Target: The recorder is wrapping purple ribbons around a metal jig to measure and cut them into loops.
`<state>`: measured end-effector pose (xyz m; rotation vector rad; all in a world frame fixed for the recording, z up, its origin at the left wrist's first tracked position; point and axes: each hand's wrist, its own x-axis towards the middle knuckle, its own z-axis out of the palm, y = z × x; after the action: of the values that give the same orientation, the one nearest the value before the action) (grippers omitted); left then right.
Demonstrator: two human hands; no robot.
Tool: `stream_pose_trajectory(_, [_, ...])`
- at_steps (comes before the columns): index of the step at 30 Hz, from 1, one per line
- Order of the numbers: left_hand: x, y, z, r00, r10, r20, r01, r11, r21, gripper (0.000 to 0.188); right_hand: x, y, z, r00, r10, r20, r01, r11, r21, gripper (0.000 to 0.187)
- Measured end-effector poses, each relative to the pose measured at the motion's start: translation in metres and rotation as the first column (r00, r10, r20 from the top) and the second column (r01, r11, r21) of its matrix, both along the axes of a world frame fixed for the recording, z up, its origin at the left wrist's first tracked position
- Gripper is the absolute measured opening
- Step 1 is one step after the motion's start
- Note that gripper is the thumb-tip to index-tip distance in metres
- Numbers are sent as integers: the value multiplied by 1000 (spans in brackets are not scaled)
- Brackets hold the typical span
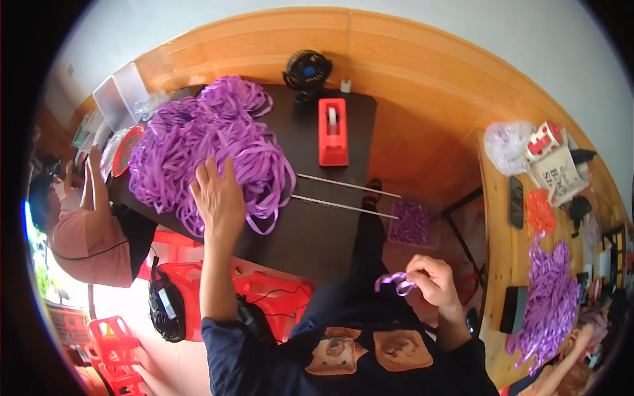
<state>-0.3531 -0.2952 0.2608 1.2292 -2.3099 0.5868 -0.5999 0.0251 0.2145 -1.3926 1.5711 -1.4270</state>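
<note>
A big heap of purple ribbon (pixel 198 138) lies loosely piled on the dark table (pixel 317 244). My left hand (pixel 220 201) is at the near side of this heap, fingers stretched out and apart, with no strand gripped between them. Off the table's right edge, my right hand (pixel 432 278) pinches a short curled piece of purple ribbon (pixel 398 284) between thumb and fingers. Two thin, pale twisted rods (pixel 347 185) run from beside the heap out past the right table edge. Below their ends, a clear tub (pixel 413 224) holds many small purple ribbon pieces.
A red tape dispenser (pixel 333 132) and a black fan (pixel 308 71) stand toward the back. At left sits another person (pixel 92 244), near a red-rimmed basket (pixel 129 150). On the right, a wooden table (pixel 492 264) bears more purple ribbon (pixel 548 297), a phone (pixel 516 201) and bags.
</note>
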Motion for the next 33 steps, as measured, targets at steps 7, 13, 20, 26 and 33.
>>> stream_pose_trajectory(7, [-53, 151, -7, 275, -344, -898, 944, -83, 321, 45, 2, -12, 15, 995, 65, -81, -71, 995, -66, 3])
stream_pose_trajectory(13, [-86, 193, -58, 405, -430, -807, 895, 6, 446, 22, -19, 7, 25, 997, -23, 74, 36, 983, -182, 6])
stream_pose_trajectory(20, [-84, 193, -66, 577, 211, -789, 776, -442, 449, 15, -61, 40, -21, 877, -462, 135, 472, 880, -56, 5])
stream_pose_trajectory(26, [-99, 203, -68, 611, 82, -788, 769, -300, 565, 15, -24, 21, -17, 997, -76, 7, 77, 991, -106, 48])
stream_pose_trajectory(33, [-99, 198, -62, 645, 243, -724, 714, -529, 458, 24, -27, 11, -14, 996, 72, -60, -76, 995, -60, 17])
